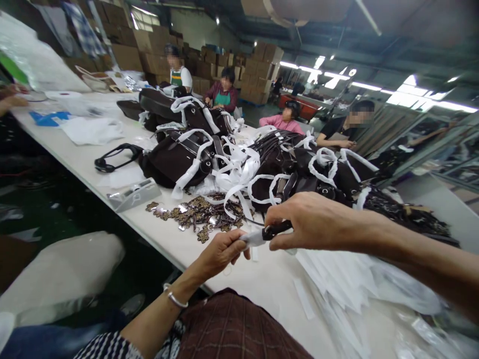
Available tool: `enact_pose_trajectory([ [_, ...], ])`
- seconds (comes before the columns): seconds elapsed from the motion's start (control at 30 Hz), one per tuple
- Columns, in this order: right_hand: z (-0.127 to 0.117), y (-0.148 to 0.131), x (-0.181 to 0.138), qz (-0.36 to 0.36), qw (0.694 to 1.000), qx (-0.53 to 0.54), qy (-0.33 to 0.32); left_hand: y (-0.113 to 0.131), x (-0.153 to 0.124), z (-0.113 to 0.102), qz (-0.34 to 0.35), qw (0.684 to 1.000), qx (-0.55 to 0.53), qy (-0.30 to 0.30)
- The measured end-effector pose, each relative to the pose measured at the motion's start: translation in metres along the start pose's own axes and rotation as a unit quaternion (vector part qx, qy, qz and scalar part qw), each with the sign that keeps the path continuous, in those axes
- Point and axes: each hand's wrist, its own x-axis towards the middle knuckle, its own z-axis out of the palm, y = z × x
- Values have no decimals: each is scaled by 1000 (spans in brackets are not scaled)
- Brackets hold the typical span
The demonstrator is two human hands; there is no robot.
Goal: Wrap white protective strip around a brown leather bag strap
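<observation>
**Both hands on one dark strap with white wrap**

Left hand (220,252) fingers pinched together on white wrap piece (253,238) at end of dark strap (277,230). Right hand (310,219) fingers closed over the strap from above, just beside the left. Both above white table (262,284), near its front edge. Pile of metal tags (196,214) just behind. Dark bags (175,157) with white-wrapped handles heaped further back. White sheets (337,274) at right. Other people sit at far side.
</observation>
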Motion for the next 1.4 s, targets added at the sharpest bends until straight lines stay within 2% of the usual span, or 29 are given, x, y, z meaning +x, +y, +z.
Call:
enact_pose_trajectory([
  [0.1,7,-1,2,28,999,8,17,-3,-4,3,8,999,28,31],
  [0.23,25,-4,8,98,991,-54,77,-5,-12,8,39,996,56,58],
  [0.37,38,-3,12,107,986,-75,102,-12,-16,6,41,994,56,82],
  [0.53,25,1,9,88,992,63,65,-23,-14,-4,31,995,67,71],
  [0.63,13,-2,8,106,986,118,48,-22,-11,-7,64,988,97,106],
  [0.73,7,-6,10,139,979,138,58,-15,-8,-7,115,963,198,141],
  [0.83,8,-9,15,151,977,135,60,-10,-6,-6,141,944,263,138],
  [0.93,10,-10,20,145,981,120,56,-12,-4,-5,138,940,278,142],
  [1.03,9,-6,22,89,987,129,38,-18,-3,-8,98,955,237,150],
  [1.1,8,0,21,55,989,136,8,-21,-3,-12,54,977,166,123],
  [1.2,6,11,18,76,991,106,-29,-23,-4,-18,-20,1000,-11,20],
  [1.3,5,15,15,77,995,65,-19,-24,-5,-23,-62,979,-175,-88],
  [1.4,3,9,11,21,999,24,12,-26,-5,-25,-90,948,-267,-148],
])
